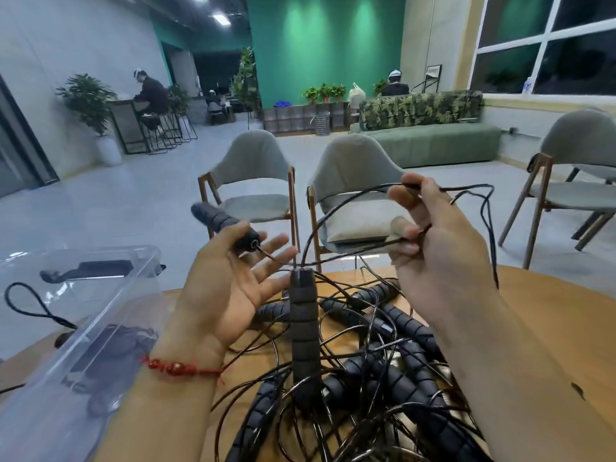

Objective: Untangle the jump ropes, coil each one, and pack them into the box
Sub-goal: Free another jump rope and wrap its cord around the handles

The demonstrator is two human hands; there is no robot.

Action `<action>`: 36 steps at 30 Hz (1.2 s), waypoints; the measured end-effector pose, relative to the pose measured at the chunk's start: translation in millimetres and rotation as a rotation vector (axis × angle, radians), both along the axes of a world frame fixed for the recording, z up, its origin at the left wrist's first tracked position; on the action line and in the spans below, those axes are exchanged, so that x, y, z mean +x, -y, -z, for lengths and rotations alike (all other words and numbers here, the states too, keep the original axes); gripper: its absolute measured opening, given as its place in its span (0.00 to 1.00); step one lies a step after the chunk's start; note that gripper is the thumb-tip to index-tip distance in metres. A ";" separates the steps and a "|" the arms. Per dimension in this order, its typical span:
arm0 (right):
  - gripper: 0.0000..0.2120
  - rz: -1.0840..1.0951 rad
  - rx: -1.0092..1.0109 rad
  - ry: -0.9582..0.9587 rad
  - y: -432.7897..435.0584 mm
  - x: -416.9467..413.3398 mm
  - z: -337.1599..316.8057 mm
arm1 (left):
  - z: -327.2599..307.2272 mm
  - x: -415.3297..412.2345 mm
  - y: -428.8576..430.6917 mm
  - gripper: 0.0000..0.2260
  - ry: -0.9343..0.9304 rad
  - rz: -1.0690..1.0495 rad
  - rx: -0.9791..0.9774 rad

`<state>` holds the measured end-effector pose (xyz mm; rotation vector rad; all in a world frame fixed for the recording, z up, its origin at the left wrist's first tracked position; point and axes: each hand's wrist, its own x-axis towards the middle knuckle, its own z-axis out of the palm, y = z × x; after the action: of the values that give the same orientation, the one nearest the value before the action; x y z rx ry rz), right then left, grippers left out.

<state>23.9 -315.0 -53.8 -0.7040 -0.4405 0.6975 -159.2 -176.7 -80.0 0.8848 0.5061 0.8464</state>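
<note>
A tangle of black jump ropes (373,371) with ribbed foam handles lies on the round wooden table (550,295). My left hand (230,281), palm up, holds one ribbed handle (220,221) between thumb and palm, its other fingers spread. A thin black cord (353,198) arcs from that handle up to my right hand (430,235), which pinches the cord and holds loops of it above the pile. Another handle (304,328) hangs upright between my hands. A clear plastic box (76,331) stands at the left with dark rope inside.
The box's clear lid (83,261) lies behind it, beside a black cord loop (30,305). Two grey chairs (256,181) stand just beyond the table, a third at the right. Farther back are a green sofa, plants and seated people.
</note>
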 end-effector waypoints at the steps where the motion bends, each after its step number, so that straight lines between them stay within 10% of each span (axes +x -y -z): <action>1: 0.11 -0.013 0.011 0.003 0.3 -0.7 -0.5 | 1.9 0.8 -1.7 0.17 -0.076 -0.017 0.012; 9: 0.12 -0.154 0.097 -0.047 -2.3 -8.6 -1.8 | 1.0 -4.4 11.7 0.42 -0.614 -0.448 0.646; 14: 0.13 -0.249 0.153 -0.021 -0.6 -12.8 -3.5 | 9.4 2.5 20.3 0.35 -0.666 0.166 1.023; 17: 0.13 -0.300 0.191 -0.001 4.9 -16.0 -7.6 | 25.0 14.4 22.6 0.29 -0.775 0.148 1.171; 27: 0.13 -0.358 0.305 -0.124 10.4 -5.8 -11.3 | 27.2 7.8 13.1 0.26 -0.879 0.226 1.129; 36: 0.21 -0.222 0.234 -0.102 1.8 1.6 -0.6 | 20.1 12.1 23.3 0.22 -0.528 -0.182 0.954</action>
<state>25.5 -316.8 -53.2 -0.3998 -0.5018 0.8704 -147.2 -200.0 -100.1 1.9931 0.6484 1.0306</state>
